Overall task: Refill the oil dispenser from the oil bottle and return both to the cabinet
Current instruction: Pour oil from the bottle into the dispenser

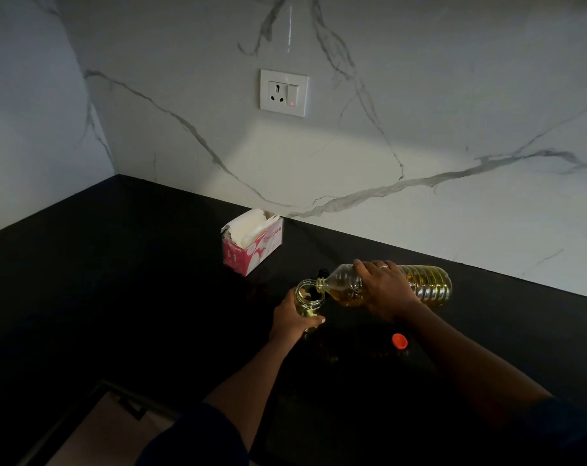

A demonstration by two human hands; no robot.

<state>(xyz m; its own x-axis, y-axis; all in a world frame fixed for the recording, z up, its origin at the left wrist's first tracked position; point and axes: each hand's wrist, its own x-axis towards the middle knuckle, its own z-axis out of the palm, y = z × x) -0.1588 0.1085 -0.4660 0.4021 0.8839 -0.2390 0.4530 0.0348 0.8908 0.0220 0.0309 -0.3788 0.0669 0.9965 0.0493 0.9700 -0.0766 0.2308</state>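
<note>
A clear plastic oil bottle (426,284) with yellow oil lies tipped almost flat above the black counter (117,280), its open mouth over the rim of a small glass oil dispenser (308,295). My right hand (384,290) grips the bottle around its upper body. My left hand (293,319) wraps the dispenser, which stands upright on the counter with some pale oil inside. The bottle's orange cap (400,341) rests loose on the counter just right of the dispenser. A small dark object (323,272), perhaps the dispenser's top, sits behind the bottle's neck.
A pink and white tissue box (251,245) stands behind and left of the dispenser. A marble wall with a white socket (284,92) backs the counter. The counter's front edge and floor show at lower left (93,428).
</note>
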